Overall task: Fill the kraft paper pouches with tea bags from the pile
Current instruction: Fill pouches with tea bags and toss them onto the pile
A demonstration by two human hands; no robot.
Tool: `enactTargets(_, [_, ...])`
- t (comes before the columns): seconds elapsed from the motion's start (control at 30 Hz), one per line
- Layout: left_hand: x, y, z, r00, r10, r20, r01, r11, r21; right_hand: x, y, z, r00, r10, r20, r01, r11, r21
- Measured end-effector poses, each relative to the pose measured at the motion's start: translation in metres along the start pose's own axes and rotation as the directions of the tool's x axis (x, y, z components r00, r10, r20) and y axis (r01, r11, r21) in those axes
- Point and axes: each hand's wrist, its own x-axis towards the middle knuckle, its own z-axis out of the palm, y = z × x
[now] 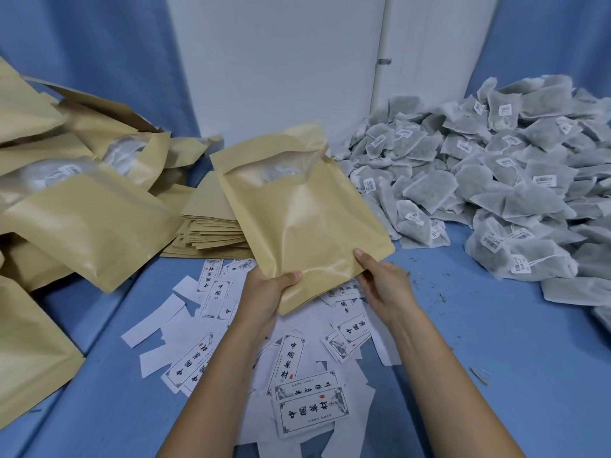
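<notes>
— Item under handling?
— One kraft paper pouch (304, 206), held up off the blue table cover (496, 342), tilted with its mouth away from the person. The mouth gapes; something pale sits inside, contents not identifiable

— Hands?
— Both clamped on its lower end. Left hand (267, 292) grips the near left corner, thumb on the front face. Right hand (380, 282) pinches the near right corner, thumb likewise on the front. The hands are apart, the pouch between them

— Supply?
— Pile of tea bags (496, 180) to the right, against the white wall (281, 61), each bag with a small white tag

— Other stock?
— Bulging pouches (82, 206) heaped on the left; a stack of flat pouches (211, 226) behind the held one. Printed labels (310, 411) lie scattered on the cover beneath the forearms
</notes>
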Motion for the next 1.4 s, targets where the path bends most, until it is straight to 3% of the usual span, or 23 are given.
enactTargets(0.43, [0.0,-0.006,0.005,1.0,0.017,-0.002,-0.017,0.999,-0.034,-0.003,0.014,0.007,1.0,-0.011,0.018,0.014,0.98,-0.199])
enactTargets(0.57, [0.001,-0.008,0.005,1.0,0.029,-0.007,-0.029,0.999,-0.024,-0.002,0.015,0.005,1.0,-0.008,0.0,0.008,0.984,-0.179])
enactTargets(0.67, [0.002,-0.009,0.005,1.0,0.03,-0.008,-0.03,0.999,-0.023,-0.005,0.017,0.008,0.994,0.054,0.093,-0.04,0.989,-0.145])
enactTargets(0.83, [0.002,-0.012,0.007,1.0,0.01,0.007,-0.01,0.998,-0.056,-0.007,0.02,0.012,0.999,-0.003,0.054,0.015,0.971,-0.237])
enactTargets(0.97, [0.005,-0.015,0.008,1.0,-0.01,0.003,0.01,0.995,-0.099,-0.016,0.024,0.016,0.989,0.077,0.13,-0.046,0.972,-0.231])
enactTargets(1.07, [0.006,-0.019,0.01,1.0,-0.002,-0.003,0.002,0.996,-0.09,-0.018,0.027,0.019,0.995,0.032,0.098,0.0,0.952,-0.307])
enactTargets(1.23, [0.009,-0.022,0.015,0.999,0.026,-0.023,-0.027,0.998,-0.055,-0.022,0.032,0.022,0.991,0.079,0.105,-0.05,0.966,-0.254])
enactTargets(1.4, [0.01,-0.025,0.015,0.998,0.019,-0.053,-0.022,0.998,-0.064,-0.028,0.034,0.029,0.994,0.052,0.092,-0.022,0.951,-0.308])
